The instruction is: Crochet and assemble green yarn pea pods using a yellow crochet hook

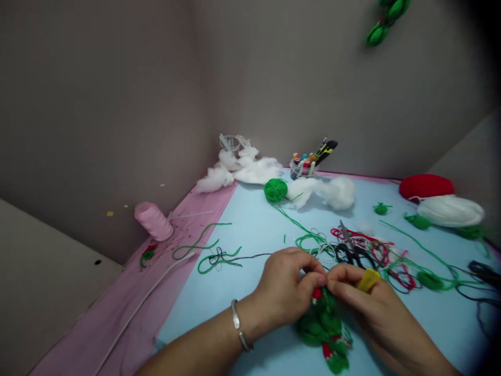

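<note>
My left hand (287, 284), with a silver cuff bracelet (236, 315) on its wrist, pinches the top of a green yarn bundle (323, 321) with red bands. The bundle hangs just above the blue sheet, partly behind the fingers. Thumb and forefinger of my right hand (362, 297) are pressed together against the left fingertips; what lies between them is too small to make out. A small yellow piece (368, 280) sits at the right fingers. Black thread (250, 256) runs leftward from near the left hand. Right behind the hands lie black-handled scissors (352, 253).
Tangled red yarn (379, 250) and green strands surround the scissors. Farther back are a green yarn ball (275, 189), white stuffing (258, 169) and a pen cup (303, 167). Red yarn (426, 187) and white yarn (450, 210) lie right, a pink thread cone (153, 221) left.
</note>
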The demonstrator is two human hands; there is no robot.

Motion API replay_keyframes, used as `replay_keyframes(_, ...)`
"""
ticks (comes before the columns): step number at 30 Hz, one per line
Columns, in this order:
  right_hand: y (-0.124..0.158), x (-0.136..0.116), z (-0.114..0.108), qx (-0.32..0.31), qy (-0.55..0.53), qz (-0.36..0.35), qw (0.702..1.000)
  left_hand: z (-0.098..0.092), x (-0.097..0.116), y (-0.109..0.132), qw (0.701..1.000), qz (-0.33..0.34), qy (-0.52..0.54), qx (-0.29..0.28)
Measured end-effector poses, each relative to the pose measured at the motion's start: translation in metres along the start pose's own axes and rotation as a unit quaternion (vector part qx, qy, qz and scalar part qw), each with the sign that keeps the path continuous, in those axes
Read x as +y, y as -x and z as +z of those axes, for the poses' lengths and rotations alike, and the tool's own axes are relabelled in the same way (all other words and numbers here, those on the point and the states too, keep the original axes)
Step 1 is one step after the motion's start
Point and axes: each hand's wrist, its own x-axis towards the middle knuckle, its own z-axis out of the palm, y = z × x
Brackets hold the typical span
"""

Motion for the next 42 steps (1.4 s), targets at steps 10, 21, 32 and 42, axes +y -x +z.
replay_keyframes(10,0.008,-0.013,0.006,-0.027,0.207,-0.115,0.971,0.001,-0.004,-0.003,0.981,-0.090,0.174,0.002)
replay_keyframes(21,0.002,-0.013,-0.005,0.025,0.162,-0.130,0.978,-0.007,-0.004,-0.010,0.937,-0.150,0.312,-0.047)
replay_keyframes(32,-0.002,-0.007,-0.001,0.055,0.302,-0.348,0.886,0.001,-0.001,-0.007,0.937,-0.139,0.319,-0.038)
replay_keyframes(42,0.000,-0.019,-0.006,0.006,0.329,-0.430,0.841,0.003,-0.005,-0.010,0.943,-0.164,0.285,-0.042)
